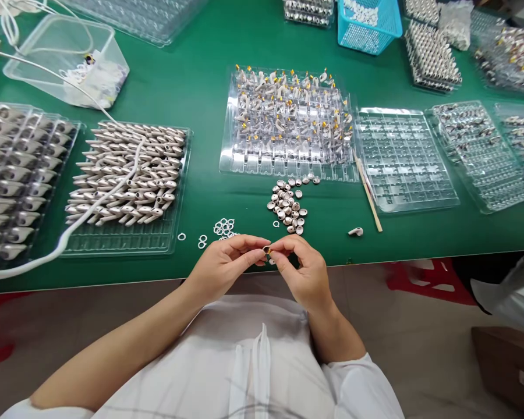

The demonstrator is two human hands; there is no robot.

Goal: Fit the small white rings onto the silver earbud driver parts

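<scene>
Left hand [225, 263], right hand [304, 272]: fingertips jointly pinch one small part [266, 249]. Position: just short of the cap pile [288, 205]; white rings [224, 227] at the pile's left.

Left hand [226, 263] and right hand [304, 272] meet fingertip to fingertip, thumbs and forefingers pinched together, palms facing inward.

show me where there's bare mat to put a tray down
Widest bare mat: between the plastic tub and the middle tray. Another patch at the front edge, right of the wooden stick, below the empty tray. Crowded ahead of the left hand and right hand, both pinching a small part: rings and caps.
</scene>
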